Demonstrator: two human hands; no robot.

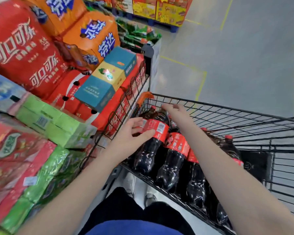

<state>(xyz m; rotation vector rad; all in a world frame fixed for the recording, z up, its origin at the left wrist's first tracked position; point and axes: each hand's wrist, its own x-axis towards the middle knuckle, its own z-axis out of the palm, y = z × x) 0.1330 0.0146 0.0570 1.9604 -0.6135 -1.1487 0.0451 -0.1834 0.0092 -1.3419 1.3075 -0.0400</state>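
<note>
Gripping dark cola bottle (148, 150), red label (155, 128)

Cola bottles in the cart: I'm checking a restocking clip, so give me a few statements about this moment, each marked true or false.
1. The left hand grips a cola bottle at its red label. True.
2. The shopping cart holds only that one bottle. False: several more cola bottles lie beside it.
3. The right hand holds a green pack. False: it holds nothing, its fingers relaxed over the gripped bottle's neck end.
4. The bottle caps in view are red. True.
5. The orange cartons are stacked on the person's right. False: they are on the left, past the cart.
</note>
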